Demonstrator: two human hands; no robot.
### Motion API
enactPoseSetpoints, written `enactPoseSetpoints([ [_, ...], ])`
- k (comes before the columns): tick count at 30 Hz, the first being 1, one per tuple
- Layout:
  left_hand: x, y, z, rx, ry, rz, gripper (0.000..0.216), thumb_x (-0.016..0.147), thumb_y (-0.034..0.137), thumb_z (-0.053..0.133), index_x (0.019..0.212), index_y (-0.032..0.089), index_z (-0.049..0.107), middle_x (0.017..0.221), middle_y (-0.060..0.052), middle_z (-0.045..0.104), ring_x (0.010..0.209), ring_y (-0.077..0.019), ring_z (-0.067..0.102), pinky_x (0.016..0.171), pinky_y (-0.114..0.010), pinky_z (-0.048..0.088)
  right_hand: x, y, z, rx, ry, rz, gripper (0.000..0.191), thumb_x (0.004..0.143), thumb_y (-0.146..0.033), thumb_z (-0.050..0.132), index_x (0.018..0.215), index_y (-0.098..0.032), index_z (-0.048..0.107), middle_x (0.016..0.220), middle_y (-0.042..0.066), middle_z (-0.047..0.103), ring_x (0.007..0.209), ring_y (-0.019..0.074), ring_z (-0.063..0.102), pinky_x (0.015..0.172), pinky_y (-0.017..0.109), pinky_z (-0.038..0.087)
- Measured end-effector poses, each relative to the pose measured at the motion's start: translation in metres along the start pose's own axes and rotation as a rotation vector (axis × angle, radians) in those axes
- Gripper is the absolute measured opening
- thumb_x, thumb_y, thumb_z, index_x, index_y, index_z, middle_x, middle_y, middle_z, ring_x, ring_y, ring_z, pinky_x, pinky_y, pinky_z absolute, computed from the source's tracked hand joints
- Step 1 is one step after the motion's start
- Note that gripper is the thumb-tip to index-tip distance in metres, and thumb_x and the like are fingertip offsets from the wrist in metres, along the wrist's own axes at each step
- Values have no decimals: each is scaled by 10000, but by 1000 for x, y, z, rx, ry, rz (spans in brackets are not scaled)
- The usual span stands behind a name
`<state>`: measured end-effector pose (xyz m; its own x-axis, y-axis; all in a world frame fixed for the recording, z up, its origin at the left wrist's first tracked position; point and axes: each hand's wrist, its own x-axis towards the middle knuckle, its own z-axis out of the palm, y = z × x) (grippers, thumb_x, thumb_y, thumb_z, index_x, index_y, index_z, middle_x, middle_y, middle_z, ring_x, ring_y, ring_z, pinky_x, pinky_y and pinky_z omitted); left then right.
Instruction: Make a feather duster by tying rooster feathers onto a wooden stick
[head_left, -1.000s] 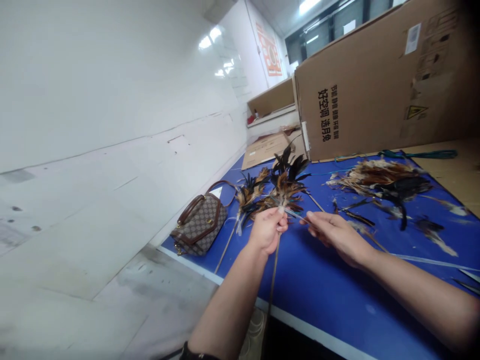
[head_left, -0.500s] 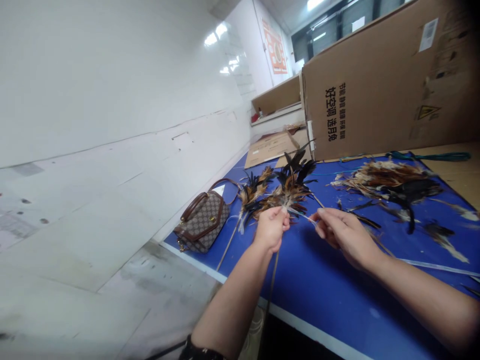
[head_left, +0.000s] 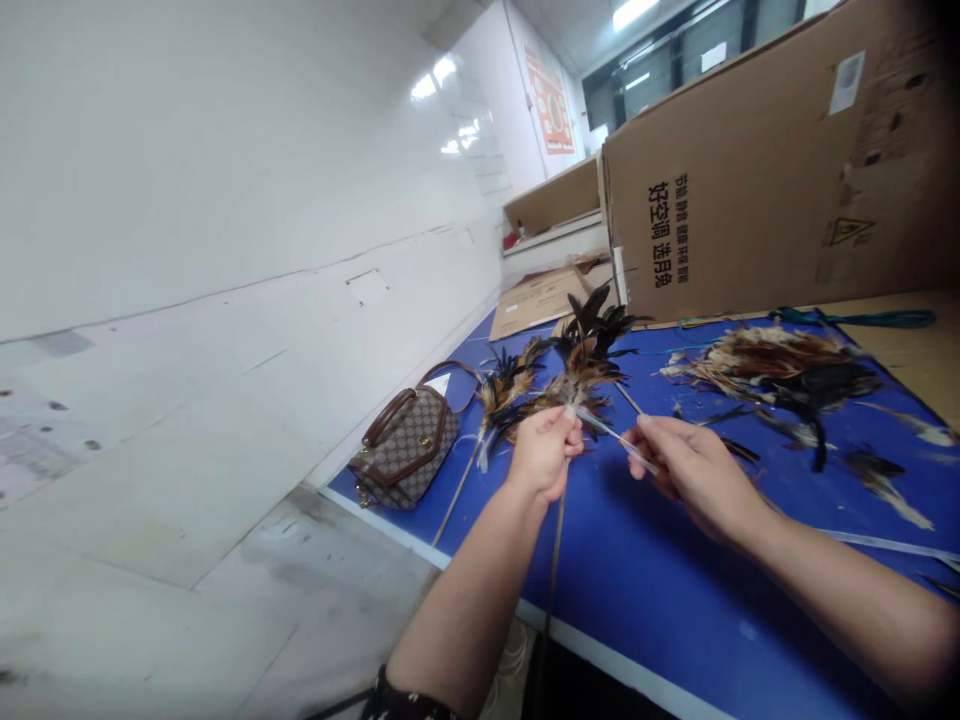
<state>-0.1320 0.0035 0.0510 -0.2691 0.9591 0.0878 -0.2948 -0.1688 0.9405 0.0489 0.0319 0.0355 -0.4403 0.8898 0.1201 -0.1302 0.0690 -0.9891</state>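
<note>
My left hand [head_left: 541, 455] is closed around the base of a feather duster [head_left: 586, 365] with brown and black plumes. Its thin stick [head_left: 556, 550] runs down below my fist, past the table edge. A clear plastic strip [head_left: 602, 424] stretches taut from the feather base to my right hand [head_left: 694, 468], whose thumb and fingers pinch it. Just left of the duster, a second bunch of feathers on a stick [head_left: 510, 385] lies on the table. What my left fingers cover at the binding is hidden.
On the blue table [head_left: 637, 600], a patterned handbag [head_left: 409, 440] lies to the left. A pile of loose feathers [head_left: 780, 365] is at the right, with a pale strip [head_left: 885, 542] nearer. A large cardboard box [head_left: 750, 200] stands behind; a white wall [head_left: 225, 200] borders the left.
My right hand's fingers have shifted slightly, and more of the clear strip shows across them. The stick below my left hand has swung a little to the right.
</note>
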Motion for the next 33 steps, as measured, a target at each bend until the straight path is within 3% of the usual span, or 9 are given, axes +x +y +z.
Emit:
enactPoseSetpoints([
  [8, -18, 16, 8, -185, -166, -142, 293, 756, 251, 853, 865, 39, 682, 717, -16, 494, 580, -35, 353, 515, -182, 229, 17, 0, -25, -272, 139, -117, 423, 917, -582, 577, 794, -201, 715, 691, 45, 699, 521, 167, 565, 509, 299, 415],
  [14, -24, 18, 14, -290, -263, -228, 226, 803, 202, 812, 876, 44, 668, 691, 15, 416, 588, -35, 300, 522, -159, 227, 9, -17, -19, -394, 312, -538, 146, 893, -350, 663, 940, -228, 729, 948, 55, 730, 889, 235, 672, 840, 364, 510],
  [17, -25, 13, 17, -293, -253, -235, 220, 805, 196, 810, 865, 50, 658, 717, 9, 428, 594, -34, 311, 525, -159, 233, 4, -22, -13, -417, 337, -699, 68, 905, -271, 660, 933, -232, 707, 922, 47, 693, 873, 214, 649, 840, 356, 512],
  [22, -26, 4, 24, -285, -267, -242, 238, 799, 191, 812, 776, 70, 609, 716, 7, 434, 596, -37, 336, 531, -171, 241, 3, -23, -11, -448, 344, -766, 120, 888, -232, 702, 1007, -240, 716, 920, 39, 689, 852, 206, 648, 790, 341, 527],
  [27, -27, -1, 29, -277, -287, -248, 241, 804, 198, 809, 782, 69, 607, 703, 7, 441, 591, -36, 335, 528, -169, 233, 4, -19, -12, -473, 361, -768, 49, 908, -211, 681, 891, -237, 719, 845, 31, 700, 811, 199, 654, 764, 330, 518],
  [33, -24, 1, 28, -285, -272, -250, 243, 780, 189, 826, 797, 70, 615, 703, 14, 428, 593, -35, 337, 528, -165, 236, 0, -16, -9, -467, 186, -771, 91, 944, -205, 636, 886, -215, 705, 844, 44, 683, 805, 201, 637, 743, 334, 506],
])
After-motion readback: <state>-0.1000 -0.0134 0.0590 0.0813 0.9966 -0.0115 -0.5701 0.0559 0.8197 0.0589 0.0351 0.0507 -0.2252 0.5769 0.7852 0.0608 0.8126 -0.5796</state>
